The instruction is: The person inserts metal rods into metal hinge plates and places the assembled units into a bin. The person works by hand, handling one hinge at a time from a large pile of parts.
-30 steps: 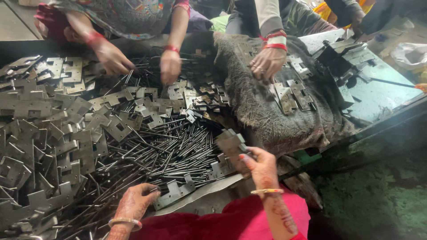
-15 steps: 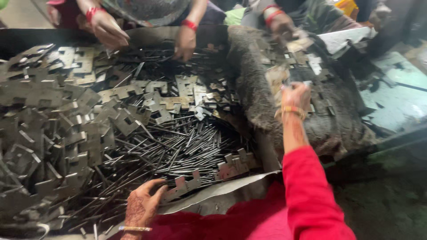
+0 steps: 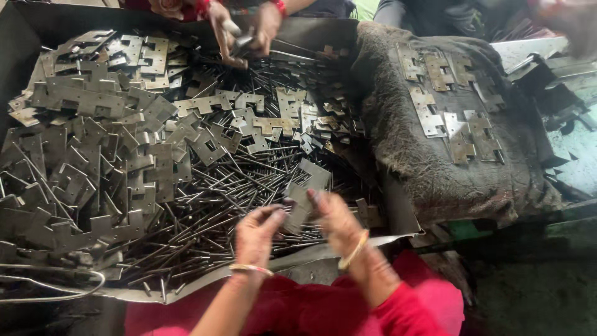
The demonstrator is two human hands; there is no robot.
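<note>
A flat grey metal hinge plate [image 3: 306,194] with notched, knuckled edges is pinched between both hands just above the near edge of the tray [image 3: 25,37]: the left hand [image 3: 256,231] closes its fingertips on the plate's lower left side, the right hand [image 3: 333,219] clamps the right side. Beneath lies a tangle of thin steel pins [image 3: 205,218], dull and straight, and to the left a deep heap of loose hinge leaves [image 3: 93,149] crowds the tray to its dark wall. To the right, a coarse brown cloth [image 3: 429,174] carries a few assembled hinges [image 3: 457,130] laid flat with bare cloth around them. At the far edge, another person's hands [image 3: 249,31] work over the pile.
</note>
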